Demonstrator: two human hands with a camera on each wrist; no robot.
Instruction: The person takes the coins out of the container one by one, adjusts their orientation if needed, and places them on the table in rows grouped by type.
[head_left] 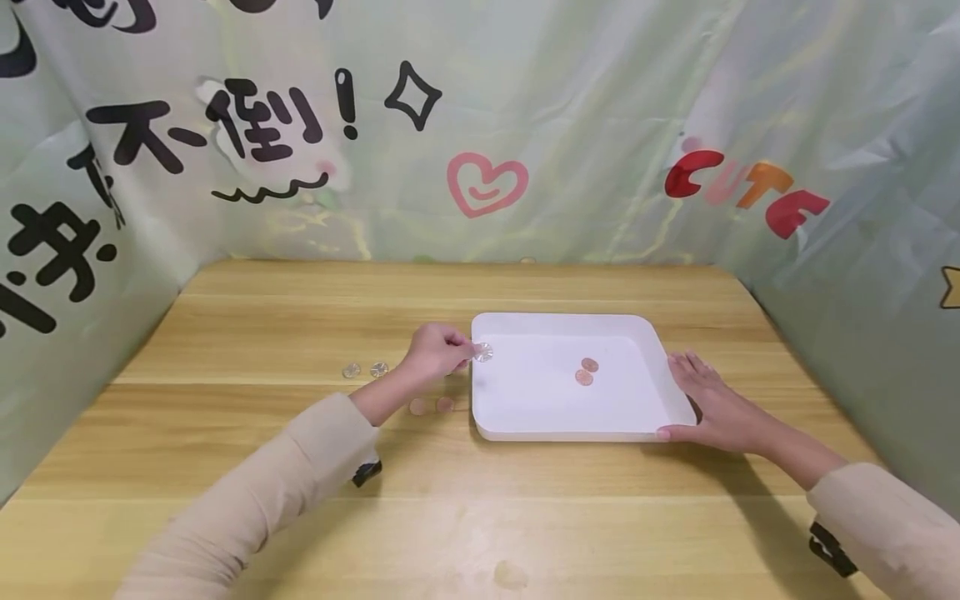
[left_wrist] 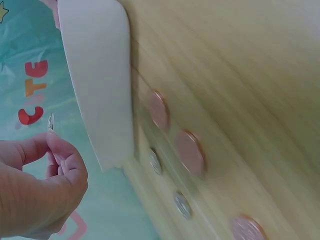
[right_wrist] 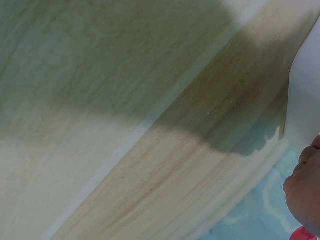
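My left hand (head_left: pixel 437 350) pinches a shiny silver coin (head_left: pixel 484 352) between thumb and fingertips, over the left rim of a white tray (head_left: pixel 525 408). The left wrist view shows that coin (left_wrist: pixel 50 121) edge-on above the fingertips. Two copper coins (head_left: pixel 587 372) lie inside the tray, right of its middle. Beside the left forearm, silver coins (head_left: pixel 379 369) and copper coins (head_left: pixel 445 405) rest on the table; the hand partly covers some. My right hand (head_left: pixel 712 406) touches the tray's right side with extended fingers, its thumb at the near right corner.
The wooden table (head_left: pixel 300 300) carries the tray and the loose coins. A printed curtain (head_left: pixel 585 125) hangs around the back and sides of the table. In the left wrist view, copper coins (left_wrist: pixel 191 152) and silver coins (left_wrist: pixel 182 205) lie near the tray's outer wall.
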